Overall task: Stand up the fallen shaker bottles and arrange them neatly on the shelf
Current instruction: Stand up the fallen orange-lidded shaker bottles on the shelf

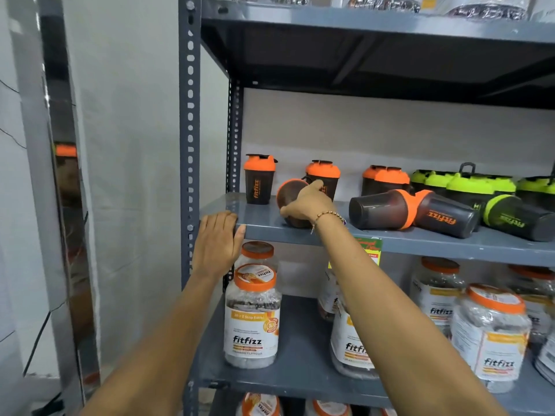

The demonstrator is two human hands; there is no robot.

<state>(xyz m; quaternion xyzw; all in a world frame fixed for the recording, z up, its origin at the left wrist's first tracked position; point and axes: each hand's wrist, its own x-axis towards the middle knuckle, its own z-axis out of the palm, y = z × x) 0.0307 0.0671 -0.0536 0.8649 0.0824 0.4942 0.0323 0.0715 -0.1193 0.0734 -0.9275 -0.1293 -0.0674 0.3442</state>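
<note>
Shaker bottle [292, 202] lying down, gripped by right hand [306, 202]; upright neighbour [259, 180] reads "fitfizz".

Grey slotted metal rack [189, 115], white wall [126, 145] behind (chrome post [45, 145] at left)

On your grey shelf [270, 231], an upright orange-lidded bottle [259, 179] stands far left; right of it lie a tipped bottle [292, 195], two fallen orange ones [383, 209] [447, 216] and a fallen green one [516, 217].
</note>
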